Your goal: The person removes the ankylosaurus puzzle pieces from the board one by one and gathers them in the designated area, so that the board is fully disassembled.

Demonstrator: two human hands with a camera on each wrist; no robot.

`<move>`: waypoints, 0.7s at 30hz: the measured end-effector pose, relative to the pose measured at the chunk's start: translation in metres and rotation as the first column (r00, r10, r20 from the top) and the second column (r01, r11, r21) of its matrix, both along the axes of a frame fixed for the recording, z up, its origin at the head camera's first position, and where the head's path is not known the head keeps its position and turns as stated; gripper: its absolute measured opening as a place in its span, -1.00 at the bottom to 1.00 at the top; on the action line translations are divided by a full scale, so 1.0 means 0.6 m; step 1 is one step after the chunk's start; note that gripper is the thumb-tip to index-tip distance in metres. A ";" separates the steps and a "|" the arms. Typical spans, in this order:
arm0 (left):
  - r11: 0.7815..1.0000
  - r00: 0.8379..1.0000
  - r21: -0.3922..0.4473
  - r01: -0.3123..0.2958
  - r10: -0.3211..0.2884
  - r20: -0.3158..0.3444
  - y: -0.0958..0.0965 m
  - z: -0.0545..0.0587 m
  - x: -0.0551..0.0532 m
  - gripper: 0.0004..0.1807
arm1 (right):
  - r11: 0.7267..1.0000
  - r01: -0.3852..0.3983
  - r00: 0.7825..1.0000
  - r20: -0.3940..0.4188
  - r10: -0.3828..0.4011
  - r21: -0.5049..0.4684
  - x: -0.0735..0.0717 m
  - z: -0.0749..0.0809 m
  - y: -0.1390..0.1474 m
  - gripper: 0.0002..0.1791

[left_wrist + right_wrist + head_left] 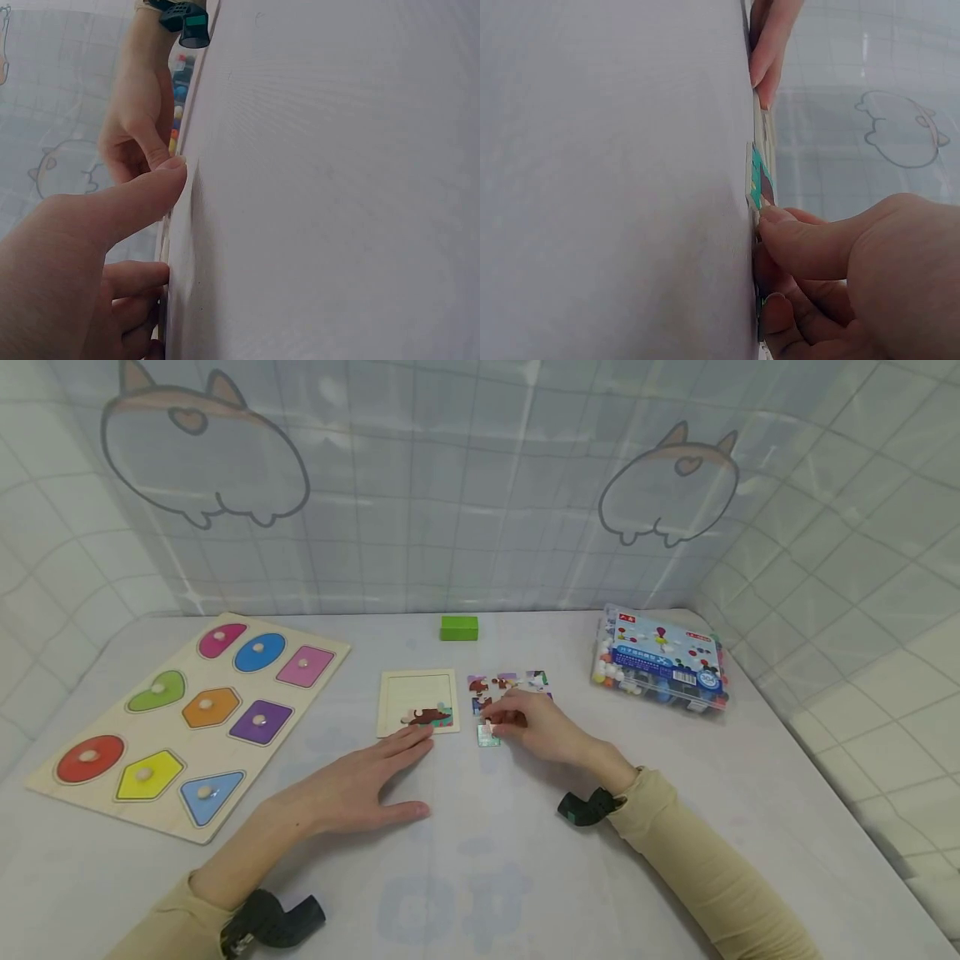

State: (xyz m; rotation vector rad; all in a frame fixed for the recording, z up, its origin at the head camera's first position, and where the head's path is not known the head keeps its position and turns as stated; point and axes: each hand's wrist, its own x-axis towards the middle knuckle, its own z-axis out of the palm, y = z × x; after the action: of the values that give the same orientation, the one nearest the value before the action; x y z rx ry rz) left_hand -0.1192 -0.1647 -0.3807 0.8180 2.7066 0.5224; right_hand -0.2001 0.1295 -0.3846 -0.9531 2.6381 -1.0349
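A small square puzzle tray [396,702] of pale wood lies mid-table, with a few joined brown and teal pieces [431,716] along its lower right. My left hand [360,789] lies flat with straight fingers, their tips at the tray's near edge. Just right of the tray, my right hand [540,727] pinches a teal jigsaw piece [488,735] between thumb and fingers. In the right wrist view that jigsaw piece [756,178] is tilted up from the table, teal with some brown. Loose jigsaw pieces [501,680] lie beyond the right hand, which partly hides them.
On the left lies a wooden shape board [217,672] with coloured knobbed shapes. A green block [459,628] sits at the back edge. At the back right stands a clear plastic box [660,658] of coloured parts. A patterned curtain [450,485] hangs behind the table.
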 end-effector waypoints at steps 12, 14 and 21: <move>1.000 1.000 0.006 0.007 -0.007 -0.006 0.000 0.002 0.000 -0.02 | 1.000 -0.018 1.000 0.006 0.018 -0.019 0.002 0.003 0.001 -0.74; 1.000 1.000 0.005 0.008 -0.008 -0.004 0.001 0.002 0.000 -0.02 | 1.000 -0.022 1.000 0.009 0.022 -0.020 0.002 0.003 0.002 -0.72; 1.000 1.000 0.008 -0.006 0.006 0.005 0.001 0.004 0.001 -0.03 | 0.999 -0.047 0.999 0.009 0.047 -0.005 0.001 0.003 0.002 -0.64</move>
State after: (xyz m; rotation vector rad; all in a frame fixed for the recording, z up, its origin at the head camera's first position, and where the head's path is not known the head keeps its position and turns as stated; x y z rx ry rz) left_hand -0.1185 -0.1641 -0.3785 0.8105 2.7047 0.5365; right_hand -0.1995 0.1309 -0.3828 -1.0038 2.5939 -1.0327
